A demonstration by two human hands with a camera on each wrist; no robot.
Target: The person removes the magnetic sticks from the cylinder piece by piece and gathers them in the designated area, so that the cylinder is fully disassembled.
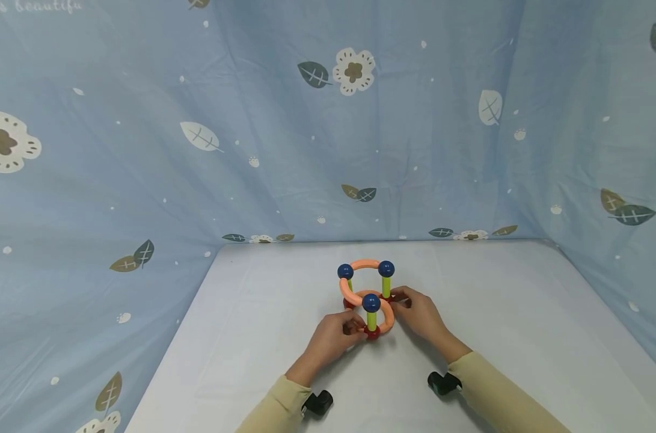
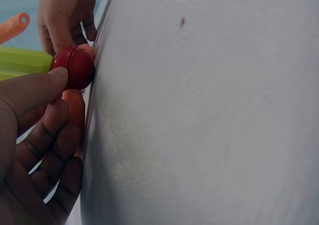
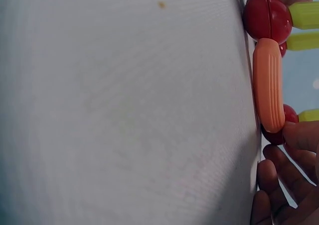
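A toy frame of balls and rods stands on the table. Its base has red balls joined by curved orange rods [image 1: 388,316]. Lime-green sticks [image 1: 386,287] rise from them to blue balls [image 1: 371,302], and more curved orange rods [image 1: 364,263] link the tops. My left hand [image 1: 333,338] pinches the front red ball [image 2: 75,68], thumb on its side and fingers by an orange rod [image 2: 75,108]. At the rear right, my right hand [image 1: 421,314] grips another red ball [image 3: 273,135] where an orange rod [image 3: 269,85] ends. Its fingertips partly cover that ball.
The white table [image 1: 273,282] reaches back to a blue curtain [image 1: 414,150] with leaf and flower prints. Black wrist devices [image 1: 319,403] sit below both hands near the tan sleeves [image 1: 281,406].
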